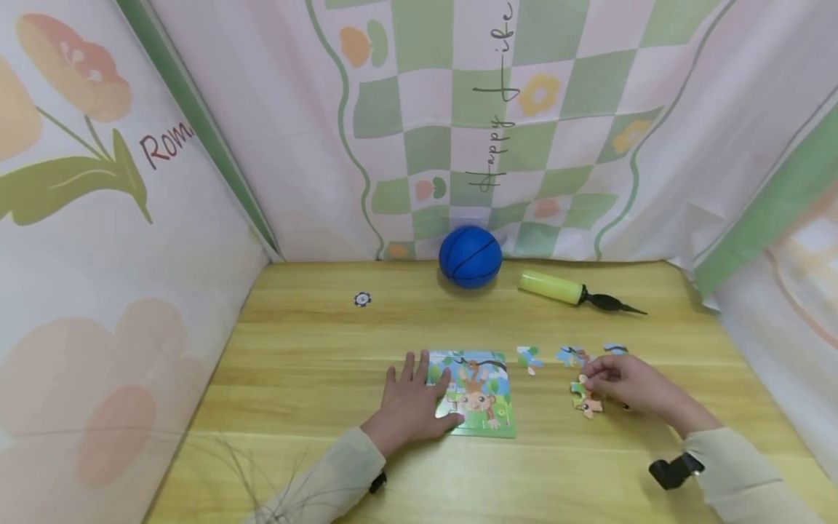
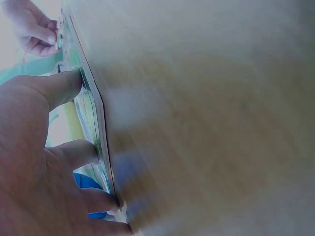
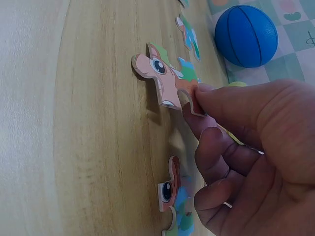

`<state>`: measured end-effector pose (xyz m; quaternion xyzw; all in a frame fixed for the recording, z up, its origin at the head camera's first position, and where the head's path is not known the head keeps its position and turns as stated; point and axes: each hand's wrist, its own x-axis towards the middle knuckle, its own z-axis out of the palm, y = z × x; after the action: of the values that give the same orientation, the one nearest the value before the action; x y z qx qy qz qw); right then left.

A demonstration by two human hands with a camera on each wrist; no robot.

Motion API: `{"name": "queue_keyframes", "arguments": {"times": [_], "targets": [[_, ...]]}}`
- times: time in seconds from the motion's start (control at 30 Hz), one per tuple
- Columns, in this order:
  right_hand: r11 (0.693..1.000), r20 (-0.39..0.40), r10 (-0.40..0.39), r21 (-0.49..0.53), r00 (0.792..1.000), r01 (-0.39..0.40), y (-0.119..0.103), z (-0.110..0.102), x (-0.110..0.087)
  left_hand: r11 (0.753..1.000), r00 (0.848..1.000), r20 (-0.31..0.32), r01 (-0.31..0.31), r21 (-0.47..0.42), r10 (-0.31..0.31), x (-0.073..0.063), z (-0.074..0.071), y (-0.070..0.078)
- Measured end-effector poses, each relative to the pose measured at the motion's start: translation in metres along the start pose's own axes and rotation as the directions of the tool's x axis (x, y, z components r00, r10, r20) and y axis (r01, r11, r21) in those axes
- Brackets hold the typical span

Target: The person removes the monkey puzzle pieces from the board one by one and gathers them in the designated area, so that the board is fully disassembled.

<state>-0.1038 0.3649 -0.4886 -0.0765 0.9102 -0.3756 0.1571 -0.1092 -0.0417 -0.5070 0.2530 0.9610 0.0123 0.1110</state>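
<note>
My right hand (image 1: 622,382) pinches a jigsaw puzzle piece (image 3: 162,78) between thumb and forefinger. The piece shows a printed eye and pinkish face, and a shadow lies beneath it on the table. Another puzzle piece (image 3: 172,199), also with an eye, lies just below that hand in the right wrist view. With fingers spread, my left hand (image 1: 412,400) rests at the left side of the puzzle board (image 1: 484,429); its thumb and fingertips touch the board's edge. The board bears a monkey picture with green leaves. Part of it is covered by the left hand.
More loose puzzle pieces (image 1: 528,358) lie right of the board, some partly hidden by the right hand. A blue ball (image 1: 470,257) stands at the table's back edge, beside a yellow hand pump (image 1: 553,287). Left of the ball lies a small gear-shaped disc (image 1: 363,299).
</note>
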Motion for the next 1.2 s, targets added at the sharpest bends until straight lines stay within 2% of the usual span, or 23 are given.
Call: {"name": "queue_keyframes", "arguments": {"times": [0.37, 0.8, 1.03, 1.2], "targets": [[0.999, -0.010, -0.033, -0.029, 0.999, 0.033, 0.000, -0.001, 0.000, 1.000, 1.000, 0.008, 0.004, 0.009, -0.004, 0.002, 0.003, 0.000], [0.999, -0.026, -0.018, -0.044, 0.999, 0.017, -0.002, -0.002, -0.002, 1.000, 1.000, 0.004, 0.007, 0.009, -0.007, 0.000, 0.002, 0.000], [0.997, -0.027, -0.056, -0.061, 0.998, 0.054, -0.010, -0.002, 0.001, 1.000, 1.000, -0.016, -0.004, -0.025, 0.004, -0.002, 0.002, -0.003], [0.996, -0.023, -0.084, -0.042, 0.996, 0.083, -0.026, 0.003, 0.007, 0.998, 1.000, -0.010, -0.013, -0.064, 0.013, -0.002, 0.003, -0.006]]}}
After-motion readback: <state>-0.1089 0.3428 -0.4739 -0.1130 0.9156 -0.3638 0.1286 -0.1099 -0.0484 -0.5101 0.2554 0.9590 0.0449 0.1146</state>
